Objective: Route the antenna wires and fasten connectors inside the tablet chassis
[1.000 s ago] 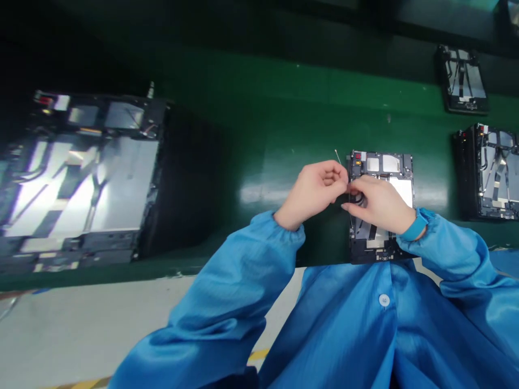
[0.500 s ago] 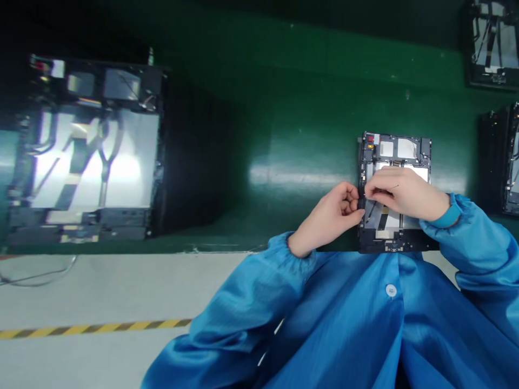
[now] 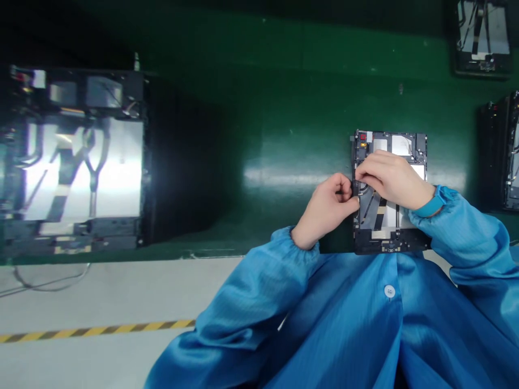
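An opened tablet [image 3: 412, 237], its inner parts, ribbon cables and silvery plates exposed, lies at the front edge of the green table. My left hand [image 3: 326, 208] is at its left edge, fingers curled and thumb against the side. Over the upper half of the tablet reaches my right hand [image 3: 395, 175], with thumb and fingertips pinched together at the left edge. Whatever sits in that pinch is too small to make out. Below the right hand, dark ribbon cables [image 3: 380, 213] run down the plate. The right hand covers part of the tablet's middle.
A stack of similar opened tablets [image 3: 117, 189] stands large at the left. More opened tablets are at the right edge [image 3: 511, 162] and at the top right [image 3: 482, 59]. The green table [image 3: 284, 135] ends in front of me, above a floor with a striped tape line [image 3: 121, 328].
My right hand has moved up along the tablet's left edge, uncovering more of the cables below. The left hand has shifted slightly upward at the same edge. The camera view has also shifted.
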A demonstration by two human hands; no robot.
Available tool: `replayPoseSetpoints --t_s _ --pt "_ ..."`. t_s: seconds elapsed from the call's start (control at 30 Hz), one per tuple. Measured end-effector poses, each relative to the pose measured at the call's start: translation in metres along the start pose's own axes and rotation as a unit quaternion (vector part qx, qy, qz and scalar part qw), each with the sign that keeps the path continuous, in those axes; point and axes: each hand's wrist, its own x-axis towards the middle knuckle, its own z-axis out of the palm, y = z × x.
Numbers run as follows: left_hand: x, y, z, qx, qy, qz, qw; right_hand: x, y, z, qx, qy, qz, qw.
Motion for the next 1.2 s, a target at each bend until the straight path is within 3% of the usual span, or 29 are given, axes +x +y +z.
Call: replayPoseSetpoints --t_s 0.1,0.6,0.87,1.2 --pt "0.005 -0.001 -0.003 0.022 0.004 0.026 0.999 0.002 0.000 0.002 0.005 0.002 0.001 1.000" --pt "0.008 -0.002 -0.011 -0.002 -0.050 0.033 0.998 0.003 0.000 0.005 0.002 0.004 -0.002 1.000" --pt "0.010 0.004 -0.005 0.016 -0.025 0.019 0.999 0.005 0.001 0.001 0.005 0.013 0.006 1.000" --pt "0.028 0.018 -0.013 0.129 -0.045 -0.003 0.991 0.019 0.011 0.000 0.014 0.021 0.043 0.999"
